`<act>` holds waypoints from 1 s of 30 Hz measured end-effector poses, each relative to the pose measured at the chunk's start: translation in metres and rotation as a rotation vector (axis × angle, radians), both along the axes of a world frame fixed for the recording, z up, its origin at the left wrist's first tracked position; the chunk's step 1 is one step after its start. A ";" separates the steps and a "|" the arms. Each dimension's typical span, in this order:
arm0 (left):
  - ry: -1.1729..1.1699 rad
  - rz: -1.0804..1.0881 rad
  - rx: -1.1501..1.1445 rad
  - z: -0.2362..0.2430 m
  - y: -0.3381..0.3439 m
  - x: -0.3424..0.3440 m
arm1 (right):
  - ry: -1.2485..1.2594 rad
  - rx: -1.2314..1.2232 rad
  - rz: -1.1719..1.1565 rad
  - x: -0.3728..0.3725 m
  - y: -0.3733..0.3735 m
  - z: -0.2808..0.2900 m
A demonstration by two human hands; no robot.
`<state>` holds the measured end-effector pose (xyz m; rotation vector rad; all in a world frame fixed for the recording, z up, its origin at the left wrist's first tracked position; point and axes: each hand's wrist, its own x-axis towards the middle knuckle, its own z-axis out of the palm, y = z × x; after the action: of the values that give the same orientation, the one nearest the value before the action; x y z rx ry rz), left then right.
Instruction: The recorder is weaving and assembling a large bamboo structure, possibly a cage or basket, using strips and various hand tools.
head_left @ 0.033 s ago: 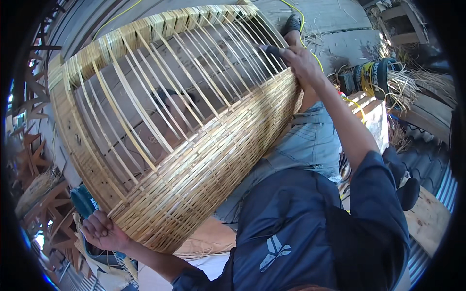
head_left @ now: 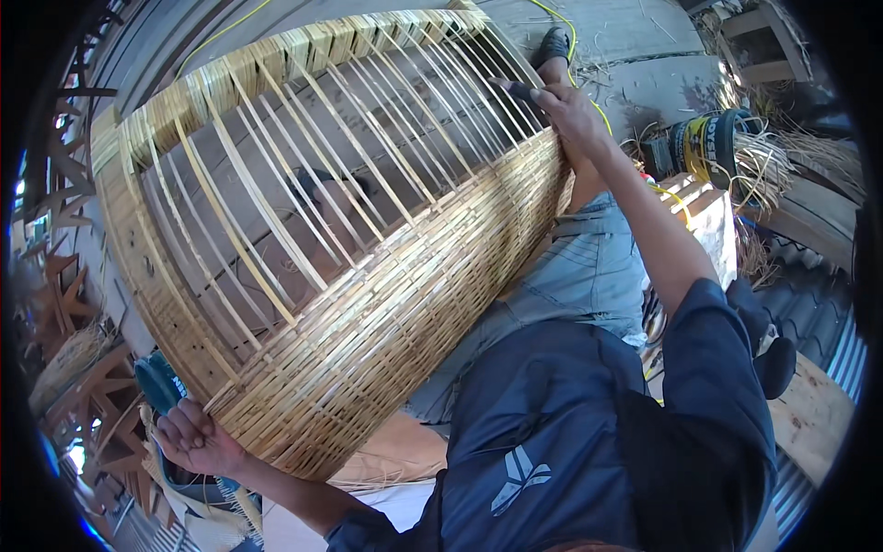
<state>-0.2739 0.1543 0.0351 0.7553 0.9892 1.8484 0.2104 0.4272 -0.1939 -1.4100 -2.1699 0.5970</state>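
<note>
A wooden frame slants in front of me, with pale, spaced strips stretched across its open part. Tightly woven cane panel covers the near side and rests against my legs. At the panel's near left corner, my left hand is closed with curled fingers; whatever it pinches is hidden. My right hand grips a dark-handled pointed tool above the panel's far right end. The tool points left over the strips, and its exact kind is unclear.
Past the frame's right end is a foot in a dark sandal, beside a yellow cord. A labelled bucket with loose fibre strands stands at right. Brown star-shaped pieces lie at far left.
The tool in my right hand has tilted slightly, its tip shifting a little upward in view. My left hand and the woven panel stay in place.
</note>
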 end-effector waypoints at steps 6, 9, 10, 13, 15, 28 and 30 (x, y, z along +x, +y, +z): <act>0.059 -0.007 -0.012 0.002 0.001 0.002 | -0.164 -0.489 0.038 0.022 0.026 -0.003; -0.027 0.044 0.001 0.003 -0.002 0.002 | -0.160 -0.608 -0.048 0.005 0.015 0.027; 0.032 0.044 0.001 0.003 -0.004 0.001 | -0.115 -0.662 -0.076 0.004 0.006 0.035; 0.087 0.088 -0.052 0.007 -0.005 -0.004 | 0.168 -0.773 -0.297 0.050 -0.041 0.050; 0.105 0.053 -0.081 0.009 -0.004 -0.009 | 0.127 -0.513 -0.414 0.095 -0.100 0.049; 0.073 -0.140 -0.079 0.011 -0.007 -0.039 | -0.179 -0.936 -0.962 0.199 -0.418 0.037; -0.009 -0.219 -0.049 0.012 -0.001 -0.029 | -0.311 -0.447 -1.135 0.242 -0.415 0.030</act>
<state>-0.3026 0.1534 0.0467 0.7921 0.9054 1.6318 0.4528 0.0126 -0.1642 -2.7383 -1.0630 0.4154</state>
